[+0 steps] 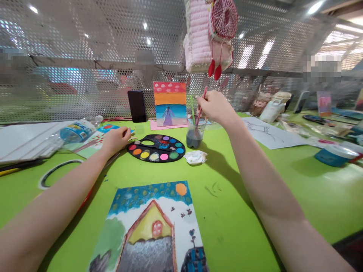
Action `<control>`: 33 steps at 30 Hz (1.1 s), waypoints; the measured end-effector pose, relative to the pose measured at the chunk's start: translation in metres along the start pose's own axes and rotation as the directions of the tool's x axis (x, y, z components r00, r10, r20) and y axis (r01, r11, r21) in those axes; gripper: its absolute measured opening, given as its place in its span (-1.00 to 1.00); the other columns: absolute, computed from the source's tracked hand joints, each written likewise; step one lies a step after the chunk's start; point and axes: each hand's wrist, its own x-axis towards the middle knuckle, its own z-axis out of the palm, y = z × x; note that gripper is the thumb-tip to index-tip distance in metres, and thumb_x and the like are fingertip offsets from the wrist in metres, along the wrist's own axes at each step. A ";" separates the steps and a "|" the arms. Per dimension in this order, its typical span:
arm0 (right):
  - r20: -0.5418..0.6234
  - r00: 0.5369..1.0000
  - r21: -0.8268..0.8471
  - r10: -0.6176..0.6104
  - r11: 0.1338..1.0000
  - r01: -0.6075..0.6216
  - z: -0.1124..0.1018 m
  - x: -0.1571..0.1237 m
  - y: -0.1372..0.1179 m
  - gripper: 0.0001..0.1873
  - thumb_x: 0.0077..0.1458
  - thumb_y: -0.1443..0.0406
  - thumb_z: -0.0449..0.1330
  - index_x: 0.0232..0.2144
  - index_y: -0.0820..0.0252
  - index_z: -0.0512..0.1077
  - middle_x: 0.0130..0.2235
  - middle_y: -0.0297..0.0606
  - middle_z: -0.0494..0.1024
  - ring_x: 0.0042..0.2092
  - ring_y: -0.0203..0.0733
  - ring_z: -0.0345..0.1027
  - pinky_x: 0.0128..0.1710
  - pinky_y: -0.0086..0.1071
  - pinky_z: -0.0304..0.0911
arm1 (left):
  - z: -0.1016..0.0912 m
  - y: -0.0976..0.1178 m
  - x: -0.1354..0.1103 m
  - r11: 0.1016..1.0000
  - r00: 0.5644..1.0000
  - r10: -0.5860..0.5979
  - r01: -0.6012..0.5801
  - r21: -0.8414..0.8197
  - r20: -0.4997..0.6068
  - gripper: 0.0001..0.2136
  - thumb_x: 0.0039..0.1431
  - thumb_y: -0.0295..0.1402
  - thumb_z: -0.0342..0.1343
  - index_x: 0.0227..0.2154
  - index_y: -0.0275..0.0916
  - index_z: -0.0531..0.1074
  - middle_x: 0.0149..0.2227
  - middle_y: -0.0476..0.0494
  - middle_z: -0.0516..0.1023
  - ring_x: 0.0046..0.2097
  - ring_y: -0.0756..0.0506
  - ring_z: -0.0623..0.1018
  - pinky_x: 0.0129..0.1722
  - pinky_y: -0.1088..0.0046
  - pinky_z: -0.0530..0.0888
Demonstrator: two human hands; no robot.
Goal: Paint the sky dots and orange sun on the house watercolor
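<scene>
Green table [255, 181] w/ mesh screen [85, 45] behind; R hand [217, 107] tight on brush [202, 104], L hand [115, 140]: hold unclear

Bright green tabletop [241, 211]; black oval plastic paint palette [155, 147] with red, orange, yellow, pink, green, blue and purple wells. Small upright canvas [169, 104] is banded pale-dotted pink-red, orange, then blue with a lilac figure. Flat paper painting [153, 226]: yellow house, dotted dark-blue sky, orange sun; thin pink-handled paintbrush [202, 102]; clear plastic cup [195, 136] of grey-blue water.

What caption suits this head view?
Mid-painting: right hand holds a pink brush in the water cup, left hand rests by the paint palette, house painting in front.
</scene>
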 end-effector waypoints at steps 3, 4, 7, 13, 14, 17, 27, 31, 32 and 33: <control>-0.027 1.000 0.007 -0.009 1.000 0.009 -0.004 -0.003 -0.004 -0.72 0.21 0.28 -0.02 -0.47 0.21 0.38 -0.32 -0.04 0.52 -0.20 0.00 0.41 -0.16 -0.16 0.29 | -0.001 0.000 0.000 1.000 1.000 0.002 -0.001 -0.006 0.005 -0.61 0.22 -0.17 -0.20 -0.38 -0.25 0.49 -0.44 -0.21 0.56 -0.44 -0.13 0.44 -0.47 0.40 0.16; -0.038 0.999 0.009 -0.014 1.000 0.014 -0.005 -0.004 -0.005 -0.72 0.20 0.29 -0.02 -0.49 0.21 0.38 -0.34 -0.06 0.52 -0.20 0.00 0.41 -0.17 -0.17 0.29 | -0.001 0.001 -0.001 1.000 1.000 0.000 0.000 -0.004 0.004 -0.61 0.22 -0.17 -0.20 -0.38 -0.25 0.49 -0.43 -0.21 0.56 -0.43 -0.13 0.45 -0.46 0.40 0.16; -0.048 0.999 0.004 -0.022 1.000 0.023 -0.009 -0.006 -0.008 -0.68 0.18 0.33 -0.05 -0.57 0.20 0.36 -0.42 -0.13 0.50 -0.24 -0.05 0.41 -0.19 -0.21 0.29 | -0.001 0.000 -0.001 1.000 1.000 -0.004 0.004 -0.001 0.005 -0.61 0.22 -0.17 -0.19 -0.37 -0.26 0.50 -0.42 -0.23 0.57 -0.42 -0.14 0.46 -0.46 0.40 0.17; -0.106 0.994 -0.018 -0.032 0.999 0.030 -0.018 -0.012 -0.014 -0.60 0.25 0.29 -0.12 -0.51 0.21 0.42 -0.38 -0.15 0.50 -0.21 -0.06 0.42 -0.19 -0.25 0.26 | 0.000 0.001 -0.001 1.000 1.000 0.010 -0.010 -0.003 0.005 -0.63 0.22 -0.19 -0.18 -0.42 -0.25 0.47 -0.44 -0.22 0.56 -0.44 -0.14 0.46 -0.48 0.40 0.15; -0.123 0.992 -0.018 -0.035 0.999 0.033 -0.019 -0.013 -0.015 -0.58 0.27 0.26 -0.13 -0.48 0.21 0.43 -0.37 -0.15 0.51 -0.20 -0.06 0.42 -0.18 -0.25 0.26 | -0.001 0.001 -0.001 1.000 1.000 0.013 -0.013 -0.003 0.006 -0.64 0.22 -0.19 -0.18 -0.43 -0.24 0.46 -0.45 -0.21 0.56 -0.45 -0.14 0.46 -0.48 0.39 0.15; -0.177 0.983 -0.021 -0.052 0.999 0.049 -0.023 -0.017 -0.020 -0.53 0.31 0.20 -0.17 -0.42 0.22 0.46 -0.37 -0.15 0.51 -0.20 -0.05 0.43 -0.16 -0.23 0.25 | -0.001 0.001 -0.001 1.000 1.000 0.020 -0.020 0.000 0.006 -0.64 0.22 -0.19 -0.18 -0.45 -0.23 0.45 -0.46 -0.20 0.55 -0.46 -0.13 0.45 -0.48 0.40 0.14; -0.245 0.964 -0.040 -0.108 0.994 0.101 -0.037 -0.030 -0.030 -0.50 0.33 0.18 -0.18 -0.47 0.18 0.45 -0.47 -0.18 0.48 -0.31 -0.08 0.43 -0.23 -0.25 0.25 | 0.002 -0.002 0.000 1.000 1.000 0.012 -0.012 -0.003 -0.001 -0.64 0.22 -0.18 -0.18 -0.44 -0.23 0.46 -0.46 -0.20 0.55 -0.45 -0.13 0.45 -0.48 0.40 0.14; -0.270 0.956 -0.050 -0.118 0.993 0.108 -0.041 -0.034 -0.032 -0.51 0.33 0.19 -0.16 -0.47 0.19 0.45 -0.46 -0.18 0.48 -0.31 -0.07 0.43 -0.23 -0.25 0.24 | 0.000 0.000 -0.001 1.000 1.000 0.010 -0.010 0.012 0.006 -0.64 0.22 -0.19 -0.18 -0.43 -0.24 0.47 -0.44 -0.21 0.56 -0.44 -0.14 0.46 -0.47 0.40 0.16; -0.274 0.954 -0.051 -0.120 0.993 0.111 -0.041 -0.035 -0.033 -0.52 0.33 0.19 -0.15 -0.47 0.19 0.45 -0.47 -0.18 0.48 -0.31 -0.08 0.43 -0.23 -0.25 0.24 | 0.000 0.000 -0.001 1.000 1.000 0.008 -0.009 0.018 0.008 -0.64 0.22 -0.19 -0.18 -0.43 -0.24 0.47 -0.44 -0.21 0.57 -0.44 -0.14 0.47 -0.47 0.40 0.16; -0.276 0.954 -0.050 -0.121 0.992 0.112 -0.042 -0.036 -0.034 -0.52 0.33 0.19 -0.15 -0.47 0.18 0.44 -0.47 -0.18 0.48 -0.32 -0.08 0.42 -0.24 -0.26 0.24 | -0.001 0.001 -0.001 1.000 1.000 0.005 -0.006 0.024 0.008 -0.64 0.22 -0.19 -0.18 -0.43 -0.24 0.47 -0.43 -0.20 0.57 -0.44 -0.14 0.47 -0.47 0.40 0.16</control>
